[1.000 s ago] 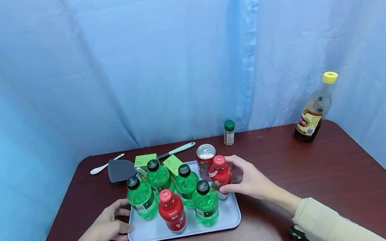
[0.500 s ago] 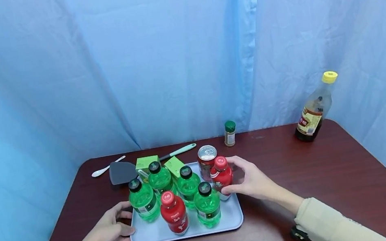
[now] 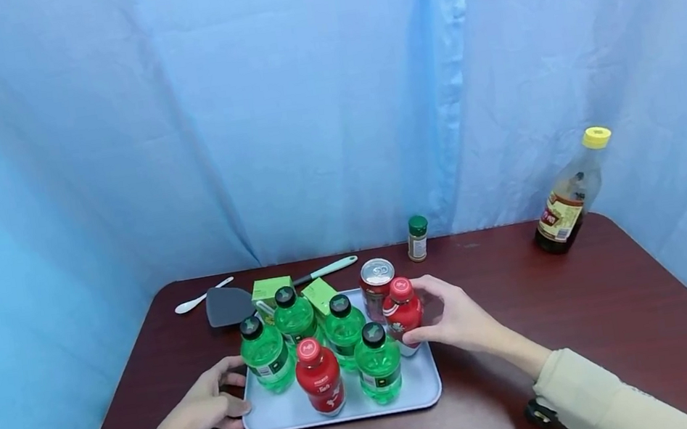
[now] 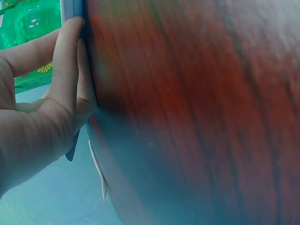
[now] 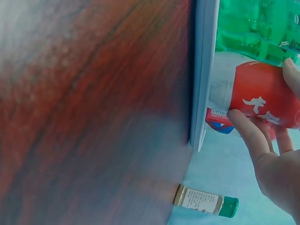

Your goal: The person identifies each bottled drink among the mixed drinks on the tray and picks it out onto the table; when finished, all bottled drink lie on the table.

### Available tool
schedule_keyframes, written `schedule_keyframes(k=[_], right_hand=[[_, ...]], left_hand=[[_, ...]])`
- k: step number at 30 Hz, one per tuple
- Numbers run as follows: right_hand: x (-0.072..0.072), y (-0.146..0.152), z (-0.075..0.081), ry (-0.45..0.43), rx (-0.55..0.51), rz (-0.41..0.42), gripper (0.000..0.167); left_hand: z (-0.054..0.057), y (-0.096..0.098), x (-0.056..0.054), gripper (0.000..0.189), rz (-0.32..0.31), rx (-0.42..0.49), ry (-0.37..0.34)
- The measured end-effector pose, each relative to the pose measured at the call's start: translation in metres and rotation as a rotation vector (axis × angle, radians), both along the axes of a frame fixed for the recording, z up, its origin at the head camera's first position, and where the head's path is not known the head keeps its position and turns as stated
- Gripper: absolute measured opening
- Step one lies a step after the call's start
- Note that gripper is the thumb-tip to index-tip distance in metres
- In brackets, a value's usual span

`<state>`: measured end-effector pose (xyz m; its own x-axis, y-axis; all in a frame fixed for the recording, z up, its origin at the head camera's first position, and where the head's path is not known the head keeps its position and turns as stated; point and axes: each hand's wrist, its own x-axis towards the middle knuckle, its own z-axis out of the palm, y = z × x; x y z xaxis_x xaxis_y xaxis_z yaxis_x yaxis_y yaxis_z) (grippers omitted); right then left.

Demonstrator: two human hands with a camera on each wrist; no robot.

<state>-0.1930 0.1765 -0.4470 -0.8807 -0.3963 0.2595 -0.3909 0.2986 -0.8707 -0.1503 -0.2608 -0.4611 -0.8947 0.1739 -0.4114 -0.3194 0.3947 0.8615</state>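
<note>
In the head view my left hand (image 3: 208, 401) grips the left rim of a pale blue-grey tray (image 3: 286, 419), thumb at its front corner. The left wrist view shows fingertips (image 4: 74, 28) right at the tray edge (image 4: 68, 10). My right hand (image 3: 452, 313) holds a red-capped drink bottle (image 3: 403, 312) upright on the tray's right side. Thumb and fingers span the red label (image 5: 262, 93) in the right wrist view. Several green drink bottles (image 3: 380, 370) with black caps stand on the tray, beside a second red bottle (image 3: 321, 382) and a drink can (image 3: 376, 287).
Behind the tray lie a grey spatula (image 3: 229, 305), a white spoon (image 3: 203, 296) and a mint handle (image 3: 334, 267). Two green boxes (image 3: 320, 295) stand at its back left. A green-capped spice jar (image 3: 417, 239) and a yellow-capped sauce bottle (image 3: 563, 209) stand at the table's back.
The head view has shifted, so everything sits slightly further right in it. Both hands keep their places on the tray and the red bottle.
</note>
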Motion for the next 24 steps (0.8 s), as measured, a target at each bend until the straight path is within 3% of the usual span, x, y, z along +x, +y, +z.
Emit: schedule_keyframes(k=[11, 18, 24], right_hand=[[0.0014, 0.0035, 0.0015, 0.029, -0.026, 0.044, 0.069], [0.0047, 0.0091, 0.0017, 0.044, -0.011, 0.018, 0.067], [0.0060, 0.0034, 0.0048, 0.054, -0.011, 0.028, 0.066]], left_hand=[[-0.0019, 0.0018, -0.0018, 0.080, 0.001, 0.012, -0.026], [-0.0031, 0.0065, -0.0042, 0.080, -0.023, 0.027, -0.004], [-0.0004, 0.0010, -0.0018, 0.079, 0.002, 0.004, -0.027]])
